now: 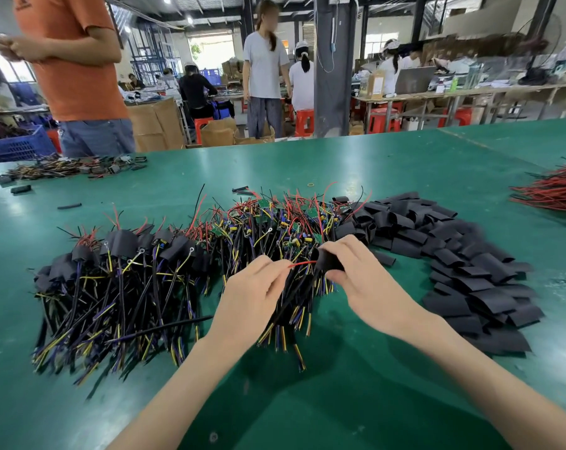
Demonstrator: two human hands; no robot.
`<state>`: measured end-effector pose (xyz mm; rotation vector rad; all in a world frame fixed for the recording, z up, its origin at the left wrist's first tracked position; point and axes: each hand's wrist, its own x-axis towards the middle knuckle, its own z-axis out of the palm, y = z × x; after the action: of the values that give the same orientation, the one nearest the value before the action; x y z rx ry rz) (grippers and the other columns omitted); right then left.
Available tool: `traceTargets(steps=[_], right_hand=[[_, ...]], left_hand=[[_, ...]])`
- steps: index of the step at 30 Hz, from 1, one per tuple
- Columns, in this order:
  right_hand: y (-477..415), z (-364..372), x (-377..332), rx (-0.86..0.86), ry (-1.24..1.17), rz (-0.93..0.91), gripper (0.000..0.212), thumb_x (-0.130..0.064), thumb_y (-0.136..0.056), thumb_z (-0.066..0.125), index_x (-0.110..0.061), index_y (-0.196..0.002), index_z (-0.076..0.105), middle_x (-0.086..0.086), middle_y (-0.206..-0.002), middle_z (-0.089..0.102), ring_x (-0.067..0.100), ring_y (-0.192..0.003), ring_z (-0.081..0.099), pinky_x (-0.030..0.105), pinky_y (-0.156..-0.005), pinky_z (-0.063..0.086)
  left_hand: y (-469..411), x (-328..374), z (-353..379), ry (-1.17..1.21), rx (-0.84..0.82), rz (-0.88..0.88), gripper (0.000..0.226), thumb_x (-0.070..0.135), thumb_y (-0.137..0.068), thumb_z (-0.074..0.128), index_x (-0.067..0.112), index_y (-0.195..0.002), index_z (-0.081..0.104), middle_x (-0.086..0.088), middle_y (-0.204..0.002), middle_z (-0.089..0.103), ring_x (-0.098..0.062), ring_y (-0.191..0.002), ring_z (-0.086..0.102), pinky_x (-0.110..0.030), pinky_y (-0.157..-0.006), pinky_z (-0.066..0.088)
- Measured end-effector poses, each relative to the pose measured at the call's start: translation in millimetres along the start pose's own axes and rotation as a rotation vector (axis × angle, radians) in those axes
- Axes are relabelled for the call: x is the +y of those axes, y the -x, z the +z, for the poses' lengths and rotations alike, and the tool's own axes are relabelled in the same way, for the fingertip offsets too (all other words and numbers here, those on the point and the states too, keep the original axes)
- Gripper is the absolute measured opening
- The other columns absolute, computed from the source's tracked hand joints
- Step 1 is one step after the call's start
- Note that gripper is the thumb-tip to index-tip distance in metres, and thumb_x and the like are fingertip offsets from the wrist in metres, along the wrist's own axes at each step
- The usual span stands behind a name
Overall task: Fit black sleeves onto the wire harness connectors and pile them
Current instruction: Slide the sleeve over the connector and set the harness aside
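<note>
My right hand (356, 271) grips a black sleeve (327, 260) just above the table, thumb under it and fingers over it. My left hand (252, 293) pinches a red wire (302, 264) that runs into the sleeve's left end; the harness's black, yellow and blue leads hang down between my hands. Behind them lies a heap of unsleeved harnesses (291, 222) with small green boards. A pile of sleeved harnesses (119, 271) lies to the left. Loose black sleeves (463, 261) are heaped to the right.
The green table (372, 164) stretches far ahead. A bundle of red and black wires (554, 190) lies at the right edge, more wire parts (70, 167) at the far left. A person in an orange shirt (77, 60) stands across the table beside a blue crate (15, 144).
</note>
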<state>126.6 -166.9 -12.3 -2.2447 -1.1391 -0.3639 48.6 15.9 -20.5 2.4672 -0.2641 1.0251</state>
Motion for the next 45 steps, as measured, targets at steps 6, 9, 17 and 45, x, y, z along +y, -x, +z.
traceTargets(steps=[6, 9, 17, 45], right_hand=[[4, 6, -14, -0.043, 0.338, -0.176, 0.03, -0.016, -0.079, 0.07, -0.01, -0.106, 0.058, 0.003, -0.097, 0.056, 0.025, -0.09, 0.052, 0.037, -0.078, 0.041], [5, 7, -18, -0.139, 0.012, -0.054, 0.013, -0.011, -0.082, 0.066, -0.011, -0.094, 0.061, 0.0, -0.088, 0.057, 0.018, -0.083, 0.051, 0.034, -0.073, 0.039], [-4, -8, -6, 0.008, -0.322, 0.305, 0.018, -0.014, -0.08, 0.071, -0.022, -0.065, 0.066, -0.01, -0.049, 0.052, 0.002, -0.049, 0.04, 0.021, -0.052, 0.031], [-1, -11, 16, -0.093, 0.09, 0.193, 0.038, -0.032, -0.086, 0.063, -0.027, -0.119, 0.045, -0.006, -0.103, 0.049, 0.012, -0.103, 0.028, 0.021, -0.095, 0.01]], left_hand=[[5, 4, 10, 0.183, -0.157, -0.089, 0.035, 0.008, -0.091, 0.055, 0.027, -0.12, 0.047, 0.014, -0.076, 0.054, -0.004, -0.07, 0.05, -0.017, -0.07, 0.042], [8, 5, 10, 0.241, -0.241, -0.066, 0.043, 0.009, -0.091, 0.044, 0.033, -0.124, 0.032, 0.01, -0.079, 0.052, -0.006, -0.071, 0.049, -0.013, -0.071, 0.039], [5, -7, -6, 0.204, -0.435, -0.086, 0.06, 0.041, -0.081, 0.06, 0.028, -0.135, 0.037, 0.021, -0.106, 0.057, -0.001, -0.101, 0.051, -0.018, -0.092, 0.037], [-3, -17, -21, 0.328, -0.234, -0.406, 0.009, 0.015, -0.082, 0.07, 0.021, -0.084, 0.063, 0.011, -0.107, 0.058, -0.008, -0.084, 0.058, -0.007, -0.076, 0.04]])
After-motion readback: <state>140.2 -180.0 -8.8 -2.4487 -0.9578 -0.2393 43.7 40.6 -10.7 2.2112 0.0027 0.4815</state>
